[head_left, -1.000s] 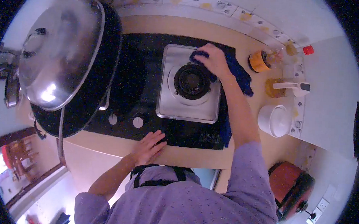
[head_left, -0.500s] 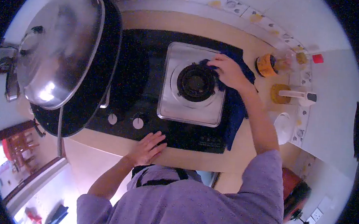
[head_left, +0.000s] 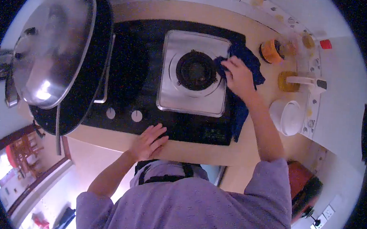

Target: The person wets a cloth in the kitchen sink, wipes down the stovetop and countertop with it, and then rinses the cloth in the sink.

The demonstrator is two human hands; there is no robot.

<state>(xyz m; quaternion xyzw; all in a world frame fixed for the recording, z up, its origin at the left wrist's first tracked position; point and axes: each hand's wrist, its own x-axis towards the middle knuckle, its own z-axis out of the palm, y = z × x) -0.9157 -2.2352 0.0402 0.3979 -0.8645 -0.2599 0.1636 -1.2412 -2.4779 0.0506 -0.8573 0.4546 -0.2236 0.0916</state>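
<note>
My right hand (head_left: 240, 79) grips part of a dark blue cloth (head_left: 249, 60), its fingers closed on a fold at the right side of the square metal drip tray (head_left: 173, 101). More of the cloth spreads over the right end of the black gas stove (head_left: 128, 66) and hangs toward the front. In the tray's middle sits the round dark burner (head_left: 196, 70), just left of the held fold. My left hand (head_left: 149, 142) lies flat, fingers apart, at the front edge of the stove below the two knobs (head_left: 137, 116).
A large lidded wok (head_left: 56, 49) covers the stove's left side, its handle pointing forward. On the right of the counter stand an orange-labelled jar (head_left: 272, 51), a yellow oil container (head_left: 288, 81) with a white handle, and a white bowl (head_left: 290, 118).
My right hand has moved with the cloth away from the burner, rightward and slightly toward me. My left hand stays at the stove's front edge. The whole view has shifted a little.
</note>
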